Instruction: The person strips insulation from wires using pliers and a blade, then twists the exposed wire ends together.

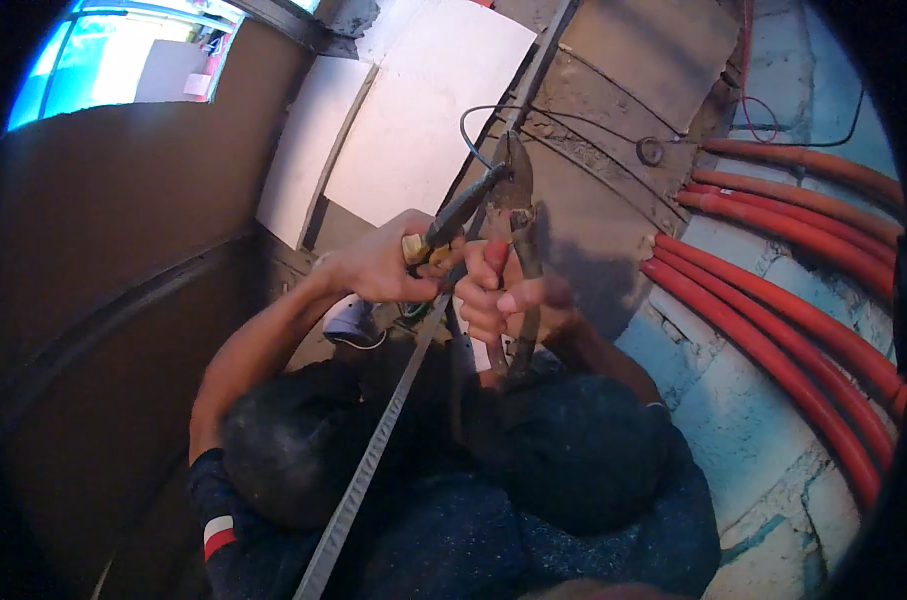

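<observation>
Seen from above, my left hand [378,259] is closed around the lower end of a dark bar-like piece [464,204]. Something yellow [414,248] shows at that hand; its kind is hard to tell. My right hand [524,300] grips a worn plier-like tool [512,180], whose red part [497,256] shows between the fingers. The bar's upper end meets or overlaps the tool's head; contact cannot be told. Between and below the hands, a long grey metal strip with a notched edge [382,435] slants up from the bottom. Both hands are in front of my dark-clothed knees [581,450].
Several red and orange conduits [768,315] curve along the pale wall [693,382] at right. A brown panel [145,180] stands at left. White boards [423,112] lie ahead, beside a dark metal rail [547,64]. A thin black cable [573,114] crosses beyond the hands.
</observation>
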A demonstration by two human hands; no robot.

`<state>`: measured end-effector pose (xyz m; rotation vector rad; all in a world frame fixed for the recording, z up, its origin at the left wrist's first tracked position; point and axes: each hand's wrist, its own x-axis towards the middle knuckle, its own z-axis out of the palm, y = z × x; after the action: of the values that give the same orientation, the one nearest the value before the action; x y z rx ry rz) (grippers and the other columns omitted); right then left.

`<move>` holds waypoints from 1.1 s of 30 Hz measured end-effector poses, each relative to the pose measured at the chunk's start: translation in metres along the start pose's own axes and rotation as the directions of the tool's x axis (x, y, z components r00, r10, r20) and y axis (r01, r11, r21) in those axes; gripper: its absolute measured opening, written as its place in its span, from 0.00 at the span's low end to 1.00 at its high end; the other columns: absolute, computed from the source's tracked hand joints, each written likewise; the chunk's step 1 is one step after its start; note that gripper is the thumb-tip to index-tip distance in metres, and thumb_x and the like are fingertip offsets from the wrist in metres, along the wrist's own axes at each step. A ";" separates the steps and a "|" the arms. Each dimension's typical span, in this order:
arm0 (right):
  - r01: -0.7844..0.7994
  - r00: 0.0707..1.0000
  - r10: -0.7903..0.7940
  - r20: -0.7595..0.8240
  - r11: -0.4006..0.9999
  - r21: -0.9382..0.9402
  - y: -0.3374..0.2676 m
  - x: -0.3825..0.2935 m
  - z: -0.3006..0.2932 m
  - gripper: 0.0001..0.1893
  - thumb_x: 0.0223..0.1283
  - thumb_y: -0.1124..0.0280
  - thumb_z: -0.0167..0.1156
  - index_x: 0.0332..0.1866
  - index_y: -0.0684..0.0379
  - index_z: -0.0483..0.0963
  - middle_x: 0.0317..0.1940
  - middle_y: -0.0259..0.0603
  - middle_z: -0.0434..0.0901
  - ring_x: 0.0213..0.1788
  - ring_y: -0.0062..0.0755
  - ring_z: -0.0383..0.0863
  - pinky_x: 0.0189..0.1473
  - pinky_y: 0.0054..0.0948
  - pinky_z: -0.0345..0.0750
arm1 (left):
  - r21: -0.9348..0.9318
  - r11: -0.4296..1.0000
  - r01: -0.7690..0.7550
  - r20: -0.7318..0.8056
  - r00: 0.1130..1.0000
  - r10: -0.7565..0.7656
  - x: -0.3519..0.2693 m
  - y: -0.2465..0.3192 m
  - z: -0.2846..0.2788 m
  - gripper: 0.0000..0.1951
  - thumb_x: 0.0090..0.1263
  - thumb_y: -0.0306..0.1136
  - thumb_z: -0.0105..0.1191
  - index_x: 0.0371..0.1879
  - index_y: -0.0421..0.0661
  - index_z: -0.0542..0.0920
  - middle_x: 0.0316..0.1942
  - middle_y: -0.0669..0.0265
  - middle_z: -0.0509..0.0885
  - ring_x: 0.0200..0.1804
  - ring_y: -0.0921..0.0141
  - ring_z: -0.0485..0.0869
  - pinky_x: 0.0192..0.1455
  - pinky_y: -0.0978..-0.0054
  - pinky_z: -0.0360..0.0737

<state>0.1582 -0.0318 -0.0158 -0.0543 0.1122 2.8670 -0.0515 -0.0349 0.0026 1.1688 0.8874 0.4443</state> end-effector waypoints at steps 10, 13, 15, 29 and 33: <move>0.011 0.999 -0.014 0.039 0.997 0.080 0.005 0.002 -0.001 0.14 0.44 0.77 0.57 0.34 0.55 0.59 0.21 0.30 0.56 0.21 0.20 0.56 0.24 0.22 0.58 | -0.020 1.000 0.000 0.031 1.000 0.001 0.000 -0.005 0.000 0.08 0.48 0.23 0.55 0.27 0.43 0.72 0.18 0.78 0.66 0.23 0.83 0.63 0.24 0.81 0.61; 0.002 0.998 -0.009 0.067 0.994 0.109 0.006 0.003 0.001 0.14 0.43 0.77 0.56 0.34 0.55 0.59 0.21 0.30 0.56 0.21 0.19 0.56 0.23 0.22 0.58 | -0.024 1.000 0.004 0.009 1.000 -0.004 0.000 0.000 0.001 0.08 0.48 0.23 0.55 0.28 0.42 0.74 0.18 0.79 0.66 0.23 0.83 0.63 0.24 0.81 0.61; 0.001 0.997 -0.009 0.073 0.994 0.109 0.006 0.002 0.001 0.14 0.43 0.77 0.56 0.34 0.54 0.59 0.21 0.29 0.56 0.21 0.19 0.56 0.23 0.22 0.58 | -0.030 0.999 -0.017 0.023 1.000 0.018 0.002 -0.006 0.001 0.08 0.48 0.23 0.55 0.28 0.42 0.75 0.17 0.79 0.65 0.22 0.83 0.63 0.24 0.81 0.61; -0.015 1.000 0.015 -0.028 1.000 0.021 -0.020 0.002 0.003 0.12 0.50 0.73 0.57 0.37 0.57 0.62 0.22 0.32 0.59 0.20 0.21 0.60 0.23 0.25 0.62 | -0.101 0.992 0.070 -0.061 0.995 -0.076 0.003 -0.003 0.001 0.10 0.50 0.24 0.59 0.28 0.44 0.71 0.20 0.75 0.70 0.25 0.81 0.69 0.27 0.82 0.66; -0.058 0.991 0.041 0.125 0.989 0.136 -0.014 -0.004 -0.003 0.15 0.48 0.72 0.58 0.37 0.58 0.60 0.22 0.34 0.60 0.21 0.21 0.62 0.23 0.24 0.64 | -0.308 0.943 0.125 0.112 0.989 -0.094 0.003 -0.001 0.004 0.12 0.51 0.25 0.61 0.29 0.44 0.70 0.20 0.73 0.71 0.24 0.80 0.69 0.26 0.81 0.67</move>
<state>0.1665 -0.0195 -0.0201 0.1530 0.2923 2.8946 -0.0467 -0.0358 0.0013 0.8366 0.7616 0.4172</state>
